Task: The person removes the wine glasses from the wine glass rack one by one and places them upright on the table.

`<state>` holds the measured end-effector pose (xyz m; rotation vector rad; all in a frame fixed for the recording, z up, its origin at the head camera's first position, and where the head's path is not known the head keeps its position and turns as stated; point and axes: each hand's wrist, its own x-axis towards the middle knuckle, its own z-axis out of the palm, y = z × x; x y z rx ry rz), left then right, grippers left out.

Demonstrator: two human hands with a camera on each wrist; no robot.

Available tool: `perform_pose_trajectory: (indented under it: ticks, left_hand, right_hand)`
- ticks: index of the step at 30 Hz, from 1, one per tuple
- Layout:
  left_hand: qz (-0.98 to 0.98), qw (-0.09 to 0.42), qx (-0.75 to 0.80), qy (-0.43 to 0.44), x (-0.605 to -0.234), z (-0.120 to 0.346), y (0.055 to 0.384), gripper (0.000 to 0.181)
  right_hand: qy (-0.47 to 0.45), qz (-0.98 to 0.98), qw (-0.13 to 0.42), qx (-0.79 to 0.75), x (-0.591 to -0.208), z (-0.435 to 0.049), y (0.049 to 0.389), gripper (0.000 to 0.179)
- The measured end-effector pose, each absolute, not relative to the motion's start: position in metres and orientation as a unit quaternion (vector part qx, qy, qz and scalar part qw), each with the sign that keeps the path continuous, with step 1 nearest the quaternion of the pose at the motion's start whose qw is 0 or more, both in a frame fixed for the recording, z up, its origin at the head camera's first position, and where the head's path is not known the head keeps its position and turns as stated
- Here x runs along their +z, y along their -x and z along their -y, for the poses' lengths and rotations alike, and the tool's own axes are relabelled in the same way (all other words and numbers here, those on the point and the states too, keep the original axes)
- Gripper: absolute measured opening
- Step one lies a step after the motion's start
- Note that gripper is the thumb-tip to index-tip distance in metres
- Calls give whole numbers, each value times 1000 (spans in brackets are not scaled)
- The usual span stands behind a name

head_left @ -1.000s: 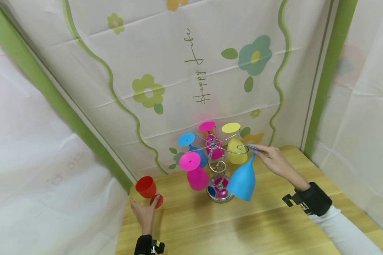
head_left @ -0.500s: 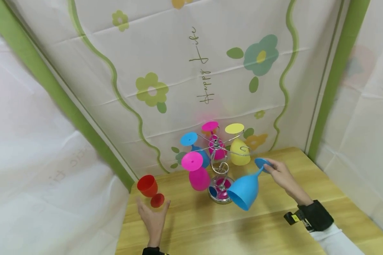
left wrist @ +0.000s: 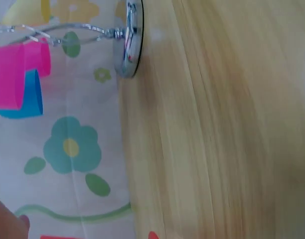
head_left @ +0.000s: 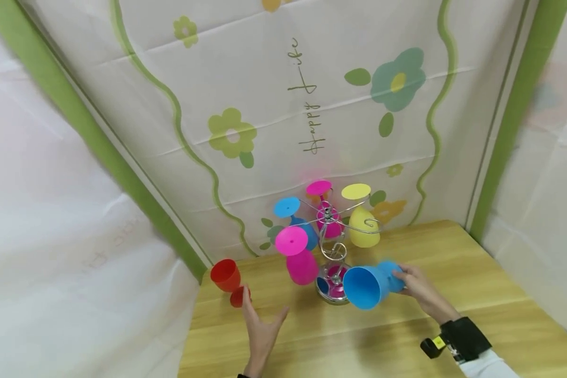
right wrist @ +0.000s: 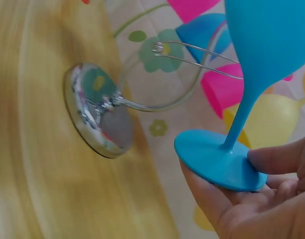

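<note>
Blue goblet [head_left: 374, 284] pinched at foot [right wrist: 205, 159] by R hand [head_left: 419, 287], L hand [head_left: 262, 331] spread.

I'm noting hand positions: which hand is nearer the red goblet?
Left. The left hand is beside the red goblet, overlapping its foot in the head view, contact unclear. The right hand is farther off, past the metal stand, holding the blue goblet.

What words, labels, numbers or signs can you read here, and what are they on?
"Happy Life": sideways, on the white back cloth.
Faint writing on the left cloth: too blurred to read.
Yellow patch on the right wrist's device: too small to tell whether it bears text.
</note>
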<state>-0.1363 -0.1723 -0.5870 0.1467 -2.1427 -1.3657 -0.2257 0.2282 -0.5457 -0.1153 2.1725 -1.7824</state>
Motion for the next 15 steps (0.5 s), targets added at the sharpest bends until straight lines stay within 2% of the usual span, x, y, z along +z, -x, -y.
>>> perform_pose_trajectory:
  ticks: [4,9,15]
  left_hand:
    - [812,262,-521,-6,-586,155,133,119]
    - [837,253,-482,60,-593,135,126,116]
    - [844,221,-480,89,-599,111,117,115]
  right_hand:
    - [20,-747,166,-643,-565,-219,218,51]
    - [-3,-725,166,-669,-587,-204,206,44]
    - [15,-696,197,-691,-603,-191,196,33]
